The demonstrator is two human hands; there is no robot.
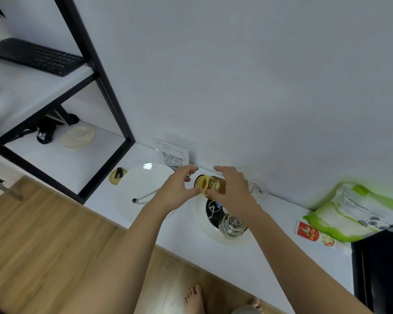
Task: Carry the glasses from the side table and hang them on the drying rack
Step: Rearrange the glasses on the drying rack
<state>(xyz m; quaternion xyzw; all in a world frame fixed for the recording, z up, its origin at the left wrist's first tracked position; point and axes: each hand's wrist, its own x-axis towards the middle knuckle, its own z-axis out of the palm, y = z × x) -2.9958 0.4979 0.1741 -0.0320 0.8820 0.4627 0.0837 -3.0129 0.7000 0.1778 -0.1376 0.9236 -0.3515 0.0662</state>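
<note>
- The amber glass (210,186) was held on its side above the white counter (186,232), its mouth turned toward the left hand (176,189).
- The left hand pinched the rim of the glass between thumb and forefinger; the remaining fingers were curled loosely.
- The right hand (230,189) was curled over the body of the glass from the right, fingers wrapped around it.
- Directly below the glass stood the rack (222,219), a round white base with a dark metal centre and thin wire arms.
- One clear glass (233,223) already sat inverted on the near side of the rack.
- A stemmed glass (258,189) stood just behind the right hand, close to the wall.
- A white plate (143,189) lay to the left of the rack, with a thin metal rod resting on it.
- Judgement: the step in hand was lowering the amber glass onto a free wire arm. Which arm was free could not be told; the hands covered that part of the rack.
- Risk: a rim pinch alone gives weak hold; if the right hand released early, the glass could rotate and drop.
- Risk: a misaligned mouth could strike the wire arm and tip the light rack.
- Risk: the right wrist could knock the stemmed glass on withdrawal.
</note>
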